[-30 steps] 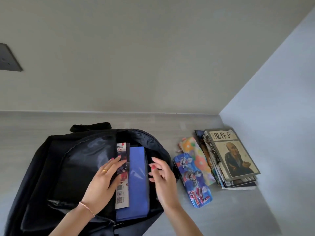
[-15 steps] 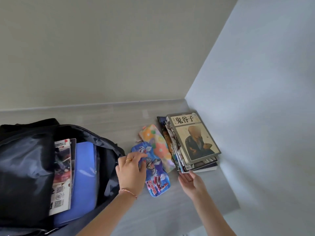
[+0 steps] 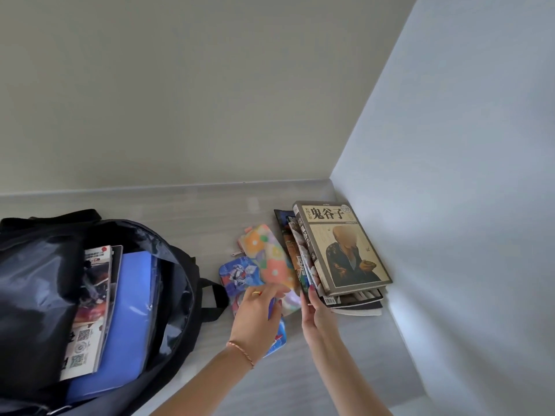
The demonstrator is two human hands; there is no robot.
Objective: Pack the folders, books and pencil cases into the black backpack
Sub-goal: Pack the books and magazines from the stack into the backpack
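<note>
Reaching over the near end of the blue pencil case (image 3: 240, 273), the left hand (image 3: 255, 315) lies on it with fingers curled down toward the floral pencil case (image 3: 271, 259) just beyond; whether it grips either, I cannot tell. The right hand (image 3: 315, 310) pinches the near left edge of the book stack (image 3: 336, 253), several volumes, not countable. Two pencil cases lie side by side, touching the stack. Left, the open black backpack (image 3: 39, 265) holds one blue folder (image 3: 129, 319) and at least one magazine (image 3: 90, 307).
</note>
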